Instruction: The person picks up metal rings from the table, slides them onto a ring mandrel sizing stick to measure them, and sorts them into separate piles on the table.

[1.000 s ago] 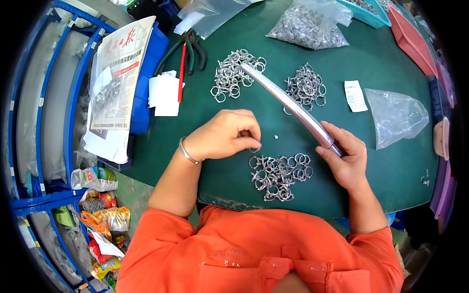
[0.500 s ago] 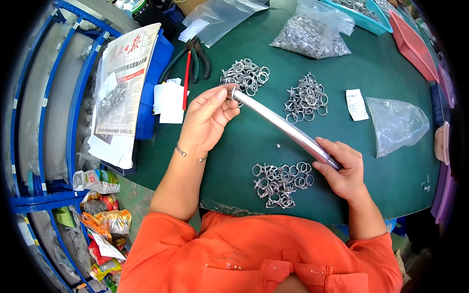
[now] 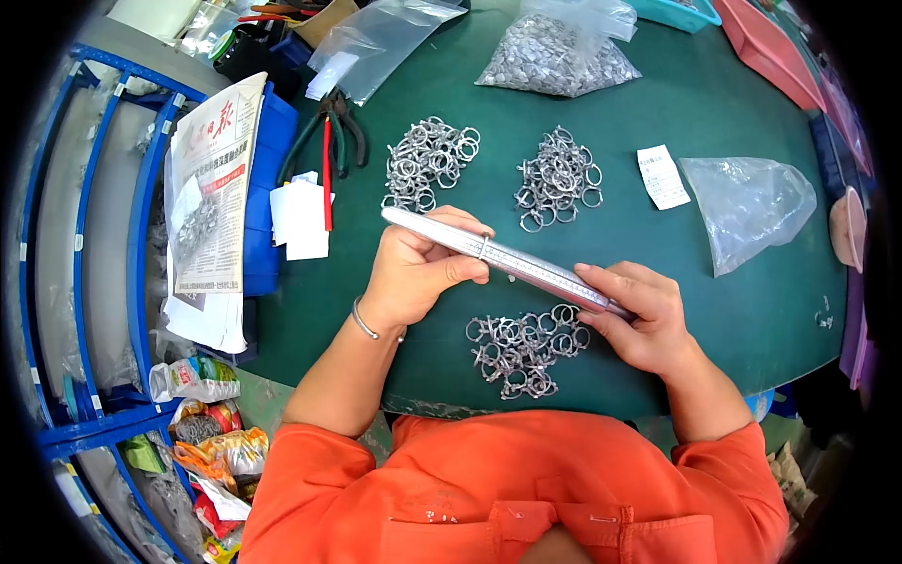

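Observation:
My right hand (image 3: pixel 644 315) grips the thick end of a metal ring mandrel (image 3: pixel 536 266), which slants across in front of me with its narrow tip up and to the left. Size markings run along its upper face. A ring (image 3: pixel 484 246) sits around the mandrel about midway, pinched by my left hand (image 3: pixel 423 263), with the narrow part lying across those fingers. Just below the mandrel is a pile of silver rings (image 3: pixel 526 348). Beyond it lie a second pile of rings (image 3: pixel 559 179) and a third ring pile (image 3: pixel 427 160).
Pliers (image 3: pixel 334 132), a red pen (image 3: pixel 328 179) and white paper slips (image 3: pixel 305 221) lie left, near a newspaper (image 3: pixel 221 188) by a blue bin. A bag of metal pieces (image 3: pixel 559 56), a label (image 3: pixel 663 177), a plastic bag (image 3: pixel 747 207) and a pink tray (image 3: pixel 770 56) are farther right.
The ring has moved from the mandrel's tip to about midway along it, with my left hand following toward the right. The mandrel now lies flatter and lower, and the view has shifted slightly.

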{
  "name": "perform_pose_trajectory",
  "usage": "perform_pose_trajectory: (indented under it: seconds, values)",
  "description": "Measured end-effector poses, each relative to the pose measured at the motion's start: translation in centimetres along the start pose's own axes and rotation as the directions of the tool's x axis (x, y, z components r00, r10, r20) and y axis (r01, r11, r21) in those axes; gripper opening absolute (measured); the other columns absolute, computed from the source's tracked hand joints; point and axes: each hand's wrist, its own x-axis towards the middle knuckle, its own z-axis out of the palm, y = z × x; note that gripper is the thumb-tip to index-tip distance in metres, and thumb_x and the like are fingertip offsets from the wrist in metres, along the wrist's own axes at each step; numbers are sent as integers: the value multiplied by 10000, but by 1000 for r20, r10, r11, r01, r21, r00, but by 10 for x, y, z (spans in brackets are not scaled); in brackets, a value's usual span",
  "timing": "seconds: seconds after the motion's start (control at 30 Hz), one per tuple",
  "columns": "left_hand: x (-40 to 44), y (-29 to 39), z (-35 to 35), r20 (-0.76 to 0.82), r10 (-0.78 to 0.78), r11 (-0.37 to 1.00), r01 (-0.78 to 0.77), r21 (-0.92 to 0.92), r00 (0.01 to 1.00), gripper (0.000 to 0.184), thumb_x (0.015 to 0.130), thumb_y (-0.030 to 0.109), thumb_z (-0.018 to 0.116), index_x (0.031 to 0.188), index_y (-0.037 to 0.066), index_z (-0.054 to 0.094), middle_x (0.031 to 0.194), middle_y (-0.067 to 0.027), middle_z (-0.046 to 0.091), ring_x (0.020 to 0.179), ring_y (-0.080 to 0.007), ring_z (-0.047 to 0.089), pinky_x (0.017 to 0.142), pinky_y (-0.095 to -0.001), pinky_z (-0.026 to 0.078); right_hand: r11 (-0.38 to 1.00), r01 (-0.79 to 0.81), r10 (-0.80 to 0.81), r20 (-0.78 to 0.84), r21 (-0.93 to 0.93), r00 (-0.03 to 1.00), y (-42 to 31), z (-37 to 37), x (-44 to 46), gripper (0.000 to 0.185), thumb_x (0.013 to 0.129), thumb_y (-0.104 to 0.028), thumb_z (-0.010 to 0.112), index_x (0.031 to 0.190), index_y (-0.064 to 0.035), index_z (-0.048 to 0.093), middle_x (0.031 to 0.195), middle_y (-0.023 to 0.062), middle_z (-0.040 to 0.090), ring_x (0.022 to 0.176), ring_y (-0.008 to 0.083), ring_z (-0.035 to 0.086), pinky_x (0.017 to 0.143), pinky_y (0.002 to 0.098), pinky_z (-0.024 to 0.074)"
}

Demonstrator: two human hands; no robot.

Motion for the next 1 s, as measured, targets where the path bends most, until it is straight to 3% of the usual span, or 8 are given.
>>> perform_pose_trajectory:
  seconds: [0.17,0.27,0.37,0.47,0.57,0.63,0.93,1.0]
  values:
    - [2,13,-12,-251,115,991,-129,-41,961,268,845,31,603,1094,-50,550,898,-98,610,720,-143,603,631,-260,518,1000,-20,20,-20,-23,1000,-2,-3,3,472,665,16,724,1124,-25,620,754,114,620,618,199,567,550,291,447]
    - [5,18,-40,-273,370,772,-131,622,888,241,770,-27,669,1001,-53,606,908,-51,574,698,-106,566,626,-225,486,996,-39,33,-79,-79,996,1,-1,3,468,663,17,726,1118,-22,622,736,112,614,613,200,560,559,284,444]
    - [5,23,-40,-292,309,495,110,862,905,270,726,-36,706,984,-42,624,897,-28,549,692,-83,550,616,-201,468,994,-79,70,-112,-79,991,5,0,2,457,663,13,731,1107,-15,627,737,106,612,617,188,554,575,274,442]
    - [3,27,-34,-265,392,501,37,865,881,186,729,-23,708,891,-20,615,867,-19,539,672,-54,521,594,-189,445,993,-60,42,-172,-100,984,8,0,2,449,674,3,727,1111,-18,625,756,99,617,647,172,560,599,270,440]
    - [-4,37,-23,146,16,627,-123,769,989,208,696,31,766,833,9,611,800,1,535,618,-45,484,530,-197,393,991,-112,100,-166,-67,981,8,0,0,445,678,-3,727,1110,-19,625,762,96,619,655,170,561,607,270,441]
    - [-8,38,-7,326,-302,664,-47,746,896,283,638,68,809,839,29,613,781,-8,532,582,-70,492,518,-225,399,993,-116,109,-170,-30,979,9,1,1,447,679,-5,729,1114,-20,624,761,95,618,653,168,558,606,271,441]
    - [-6,26,4,375,-368,631,-68,773,851,126,693,69,725,751,9,631,764,-99,561,642,-229,591,584,-321,470,990,-134,126,-139,-49,982,8,0,1,449,679,-12,738,1113,-17,622,737,95,607,637,172,554,595,273,438]
    - [-7,21,5,475,-219,614,-258,746,852,107,715,67,711,744,15,622,760,-87,552,659,-240,583,576,-317,467,994,-83,74,-133,-68,988,9,-1,2,446,680,-14,738,1111,-22,624,718,99,597,615,183,551,574,280,435]
